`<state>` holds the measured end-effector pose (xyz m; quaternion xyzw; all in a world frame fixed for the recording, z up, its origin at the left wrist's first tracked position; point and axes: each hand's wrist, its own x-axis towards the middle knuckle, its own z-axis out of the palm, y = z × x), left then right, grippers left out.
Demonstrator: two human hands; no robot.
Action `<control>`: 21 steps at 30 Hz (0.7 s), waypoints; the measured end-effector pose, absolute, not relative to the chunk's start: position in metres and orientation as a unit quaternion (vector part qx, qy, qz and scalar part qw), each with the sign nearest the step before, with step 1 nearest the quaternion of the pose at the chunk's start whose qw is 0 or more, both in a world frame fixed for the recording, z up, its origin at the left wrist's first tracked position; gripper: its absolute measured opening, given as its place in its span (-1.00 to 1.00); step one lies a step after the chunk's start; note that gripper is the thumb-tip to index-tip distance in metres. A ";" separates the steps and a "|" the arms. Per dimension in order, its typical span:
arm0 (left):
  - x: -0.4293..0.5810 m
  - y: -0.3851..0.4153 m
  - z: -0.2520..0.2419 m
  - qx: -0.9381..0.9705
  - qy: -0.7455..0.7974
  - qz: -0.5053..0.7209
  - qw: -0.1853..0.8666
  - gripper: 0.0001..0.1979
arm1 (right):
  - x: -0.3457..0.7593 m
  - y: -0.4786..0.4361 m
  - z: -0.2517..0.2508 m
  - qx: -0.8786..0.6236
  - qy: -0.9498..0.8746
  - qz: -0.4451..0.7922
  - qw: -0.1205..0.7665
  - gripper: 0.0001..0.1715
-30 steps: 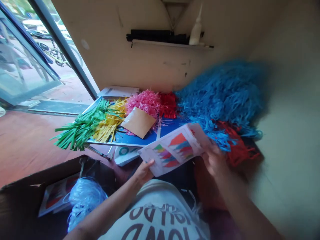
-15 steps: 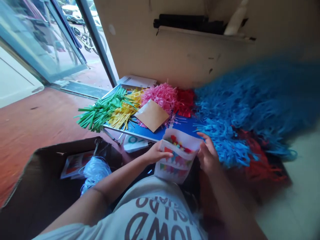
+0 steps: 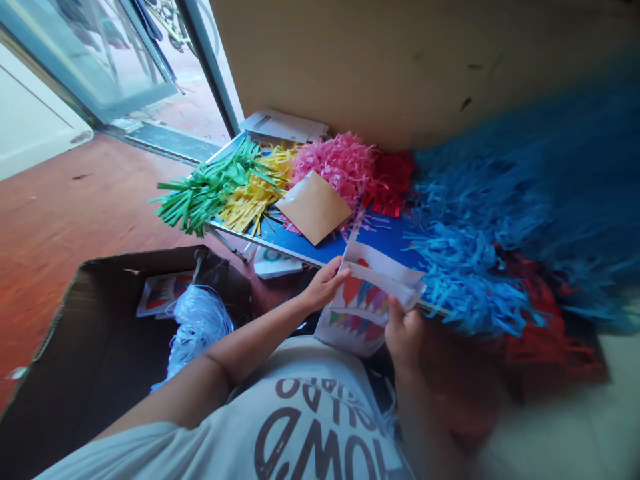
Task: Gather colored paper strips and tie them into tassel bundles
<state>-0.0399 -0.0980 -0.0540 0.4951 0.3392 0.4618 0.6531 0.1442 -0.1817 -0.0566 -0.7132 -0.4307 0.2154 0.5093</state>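
The left hand [image 3: 325,285] pinches the left edge of a printed packet [image 3: 356,312]; the right hand [image 3: 406,330] grips its right side, thumb in front, near the blue counter [image 3: 383,233]. The packet's top looks partly folded, not yet flat. A similar printed sheet [image 3: 163,295] lies in a cardboard box [image 3: 85,307]. Shirt [image 3: 210,440] lettering, upside down, seemingly includes "YOU DO"; no brand is legible.

A head-worn camera looks forward and down past the wearer's shirt [image 3: 325,423], near the left hand [image 3: 323,285] and right hand [image 3: 405,333]. The wide view reaches beyond a blue table [image 3: 390,235] to a glass door [image 3: 103,63].
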 end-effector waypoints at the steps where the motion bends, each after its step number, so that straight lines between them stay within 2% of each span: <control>1: -0.037 -0.096 -0.055 0.488 0.346 0.461 0.655 -0.46 | 0.146 -0.180 -0.058 -0.711 -0.426 0.231 0.509 -0.35; 5: -0.026 -0.083 -0.064 0.482 0.390 0.465 0.632 -0.55 | 0.157 -0.164 -0.066 -0.671 -0.390 0.326 0.540 -0.45; 8: -0.023 -0.072 -0.070 0.505 0.391 0.445 0.628 -0.63 | 0.169 -0.140 -0.069 -0.584 -0.368 0.384 0.613 -0.42; 10: -0.024 -0.062 -0.070 0.507 0.393 0.428 0.636 -0.68 | 0.179 -0.123 -0.069 -0.565 -0.369 0.393 0.625 -0.43; 12: -0.028 -0.052 -0.069 0.508 0.396 0.403 0.650 -0.66 | 0.187 -0.110 -0.069 -0.581 -0.388 0.389 0.600 -0.50; 15: -0.034 -0.032 -0.064 0.524 0.381 0.367 0.667 -0.53 | 0.198 -0.098 -0.068 -0.608 -0.420 0.390 0.550 -0.57; 17: -0.036 -0.016 -0.059 0.537 0.371 0.344 0.676 -0.53 | 0.204 -0.094 -0.068 -0.624 -0.435 0.386 0.522 -0.59; 21: -0.037 0.015 -0.046 0.647 0.384 0.264 0.604 -0.57 | 0.213 -0.088 -0.069 -0.644 -0.465 0.384 0.471 -0.62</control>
